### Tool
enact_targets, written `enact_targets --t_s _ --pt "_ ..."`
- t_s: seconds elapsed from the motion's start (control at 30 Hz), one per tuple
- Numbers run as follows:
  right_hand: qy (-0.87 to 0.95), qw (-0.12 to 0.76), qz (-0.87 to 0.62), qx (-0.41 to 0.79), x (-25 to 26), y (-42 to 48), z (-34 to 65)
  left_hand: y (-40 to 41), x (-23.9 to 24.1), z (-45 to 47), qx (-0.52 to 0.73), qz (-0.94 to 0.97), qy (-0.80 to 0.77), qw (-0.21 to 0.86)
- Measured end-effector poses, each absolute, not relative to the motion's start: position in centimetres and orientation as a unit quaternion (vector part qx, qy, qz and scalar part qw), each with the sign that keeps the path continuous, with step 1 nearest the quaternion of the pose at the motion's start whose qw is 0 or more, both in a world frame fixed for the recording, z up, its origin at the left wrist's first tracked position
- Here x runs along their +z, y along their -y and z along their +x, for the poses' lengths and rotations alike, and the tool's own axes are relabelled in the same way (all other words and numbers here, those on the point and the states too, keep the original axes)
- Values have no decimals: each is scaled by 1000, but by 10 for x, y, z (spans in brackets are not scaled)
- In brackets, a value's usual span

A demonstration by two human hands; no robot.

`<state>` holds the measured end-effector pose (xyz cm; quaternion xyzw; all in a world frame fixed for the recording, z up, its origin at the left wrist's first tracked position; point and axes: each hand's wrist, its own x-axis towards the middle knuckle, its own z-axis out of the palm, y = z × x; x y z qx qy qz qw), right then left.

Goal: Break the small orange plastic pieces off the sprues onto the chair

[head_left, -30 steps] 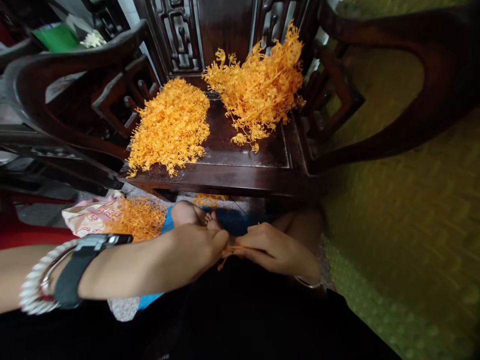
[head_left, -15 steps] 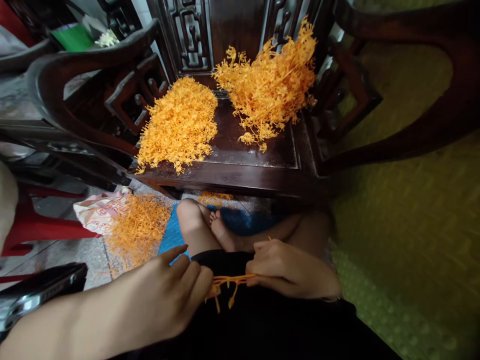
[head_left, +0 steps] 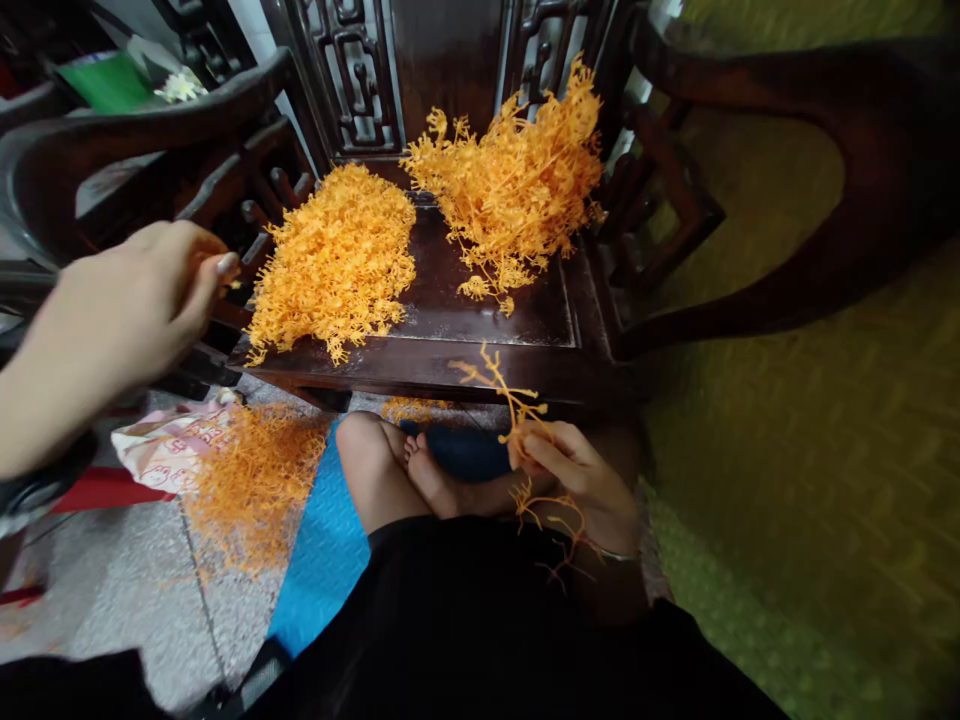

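My left hand [head_left: 139, 300] is raised at the left, fingers pinched on a small orange plastic piece, close to a heap of small orange pieces [head_left: 337, 260] on the dark wooden chair seat [head_left: 487, 320]. My right hand [head_left: 581, 480] rests low over my lap and holds an orange plastic branch [head_left: 510, 400] whose stems stick up and hang down. A second, looser heap of orange branches [head_left: 517, 190] lies at the back of the seat.
Carved dark chair back [head_left: 442, 60] and armrests [head_left: 150, 130] enclose the seat. Stripped orange stems [head_left: 255, 480] lie on the floor by a printed bag [head_left: 169, 440]. A blue mat [head_left: 322, 550] lies under my crossed legs. Green cushion [head_left: 810, 450] at right.
My left hand pulled a small piece off the branch and lifted up and left toward the small-piece heap. My right hand kept the branch and turned it upright.
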<state>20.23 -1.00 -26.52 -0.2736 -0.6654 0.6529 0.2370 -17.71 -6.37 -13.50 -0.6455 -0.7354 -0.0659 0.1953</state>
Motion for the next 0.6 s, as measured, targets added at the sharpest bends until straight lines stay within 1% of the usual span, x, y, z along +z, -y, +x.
enact_targets --t_s 0.03,0.1,0.23,0.33,0.4,0.47,0.6 --pt "643 251 -249 679 -268 8 194 39 -139 -180 -52 -632 744 209" --pt "592 267 -208 731 -274 4 181 -6 -150 -186 -63 -622 755 197" --pt "502 277 -162 803 -282 -3 169 -72 -178 -209 -153 -630 757 77" --pt "459 285 -155 827 -281 -7 167 -95 -202 -226 -188 -636 749 12" --pt "436 279 -151 842 -279 -9 167 -96 -213 -230 -211 -631 746 14" --pt "417 274 -150 854 -280 -11 166 -88 -216 -226 -234 -635 735 41" --pt "425 307 -186 831 -282 -11 159 -49 -201 -180 -329 -679 644 125"
